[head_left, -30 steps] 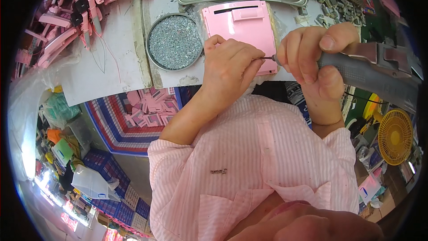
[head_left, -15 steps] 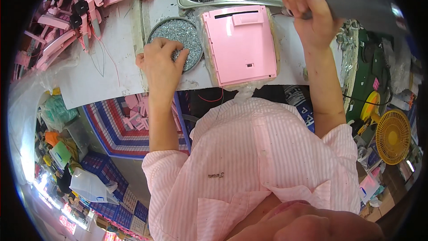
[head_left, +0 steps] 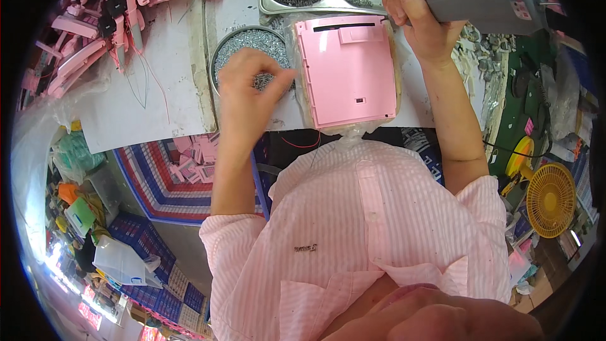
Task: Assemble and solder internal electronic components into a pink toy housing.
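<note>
My left hand (head_left: 247,85) hovers at the round dish of small silvery screws (head_left: 255,39), thumb and fingertips pinched together; whatever is between them is too small to make out. To its right lies a pink plastic panel (head_left: 347,76) with a long slot near its far edge and a small hole near its close edge. It rests on a plastic-wrapped pad (head_left: 396,82). In my right hand (head_left: 420,22) is a dark grey power screwdriver (head_left: 483,9), its body pointing off to the right. The fingers wrap its front end beside the panel's far right corner, hiding most of the bit.
A metal tray (head_left: 268,7) with dark springs and smaller parts stands behind the panel. Pink housings with wires (head_left: 82,57) pile up at the far left. Below the table edge is a striped basket (head_left: 151,199) of pink pieces. A yellow fan (head_left: 550,199) stands at the right.
My left hand has lifted and shifted right across the screw dish, its fingers drawing into a pinch. The right hand has brought the screwdriver left, closer to the panel's far right corner.
</note>
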Tool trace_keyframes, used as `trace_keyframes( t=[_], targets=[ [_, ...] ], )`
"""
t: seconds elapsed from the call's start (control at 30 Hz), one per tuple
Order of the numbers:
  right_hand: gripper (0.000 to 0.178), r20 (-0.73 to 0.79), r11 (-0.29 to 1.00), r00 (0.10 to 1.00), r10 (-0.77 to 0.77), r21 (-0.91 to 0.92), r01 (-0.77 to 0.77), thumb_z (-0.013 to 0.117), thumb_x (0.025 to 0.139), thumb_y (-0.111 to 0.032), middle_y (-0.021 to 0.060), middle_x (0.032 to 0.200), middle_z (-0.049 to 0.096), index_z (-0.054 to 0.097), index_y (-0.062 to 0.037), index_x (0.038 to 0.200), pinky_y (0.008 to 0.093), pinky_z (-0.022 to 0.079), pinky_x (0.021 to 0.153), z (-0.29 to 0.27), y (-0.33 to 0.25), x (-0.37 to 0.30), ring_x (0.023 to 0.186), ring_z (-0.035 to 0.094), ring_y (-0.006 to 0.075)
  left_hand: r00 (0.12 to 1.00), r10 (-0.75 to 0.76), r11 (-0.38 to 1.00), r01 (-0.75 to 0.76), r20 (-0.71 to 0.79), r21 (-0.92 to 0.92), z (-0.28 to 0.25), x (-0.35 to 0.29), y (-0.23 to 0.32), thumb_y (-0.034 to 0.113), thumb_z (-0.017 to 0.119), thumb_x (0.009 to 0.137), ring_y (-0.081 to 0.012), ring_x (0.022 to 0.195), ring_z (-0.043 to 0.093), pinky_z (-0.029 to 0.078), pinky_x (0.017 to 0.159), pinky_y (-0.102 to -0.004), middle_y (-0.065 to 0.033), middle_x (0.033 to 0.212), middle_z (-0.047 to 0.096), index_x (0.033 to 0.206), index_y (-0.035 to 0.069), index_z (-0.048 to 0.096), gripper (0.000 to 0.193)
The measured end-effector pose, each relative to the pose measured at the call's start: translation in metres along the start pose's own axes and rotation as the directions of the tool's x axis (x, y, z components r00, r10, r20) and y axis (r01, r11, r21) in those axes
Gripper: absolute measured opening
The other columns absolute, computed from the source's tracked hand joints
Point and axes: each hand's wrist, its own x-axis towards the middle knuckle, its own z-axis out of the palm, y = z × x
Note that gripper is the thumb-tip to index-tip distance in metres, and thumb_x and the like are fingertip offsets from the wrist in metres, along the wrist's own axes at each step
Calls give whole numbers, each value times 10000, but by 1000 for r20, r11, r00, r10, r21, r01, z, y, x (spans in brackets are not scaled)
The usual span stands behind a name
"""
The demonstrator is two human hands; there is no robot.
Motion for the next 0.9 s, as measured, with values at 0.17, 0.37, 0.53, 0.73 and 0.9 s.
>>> trace_keyframes(
  t=[0.17, 0.37, 0.53, 0.73, 0.9],
  targets=[
    [330, 345, 982, 938, -24, 183, -42, 538, 1008, -205, -11, 677, 443, 511, -141, 1330, 335, 370, 584, -7, -36, 22, 603, 388, 132, 934, 356, 921, -343, -40, 186, 36, 0, 32, 161, 850, 722, -207, 813, 585, 362, 824, -386, -1, 852, 622, 809, 132, 689, 185],
    [326, 519, 941, 853, -53, 312, -132, 624, 1012, -323, -53, 631, 485, 508, -173, 1277, 292, 387, 537, 35, -85, -9, 554, 448, 103, 877, 466, 882, -449, -120, 140, 55, 1, 25, 184, 833, 738, -183, 817, 577, 310, 815, -412, 28, 866, 615, 856, 168, 715, 167],
    [352, 544, 936, 839, -18, 305, -177, 675, 992, -344, -50, 621, 497, 504, -168, 1245, 280, 402, 540, 49, -76, -19, 555, 476, 101, 876, 466, 883, -452, -123, 127, 51, -2, 17, 191, 836, 732, -184, 798, 572, 308, 813, -416, 29, 861, 613, 887, 166, 719, 196],
    [292, 519, 935, 853, -58, 327, -135, 636, 1000, -248, -21, 634, 488, 510, -128, 1234, 295, 409, 559, 65, -59, -7, 553, 455, 117, 939, 245, 957, -194, -242, 217, 27, -4, 17, 246, 833, 730, -205, 936, 562, 313, 868, -452, 20, 912, 609, 864, 158, 730, 191],
    [250, 327, 908, 945, -27, 404, -114, 642, 937, -84, 43, 641, 489, 480, -78, 1127, 284, 392, 474, 79, -5, 9, 493, 453, 124, 991, 126, 844, -85, -42, 529, -4, -16, -16, 222, 787, 797, -224, 976, 559, 318, 890, -472, 15, 950, 620, 902, 163, 737, 131]
  ],
)
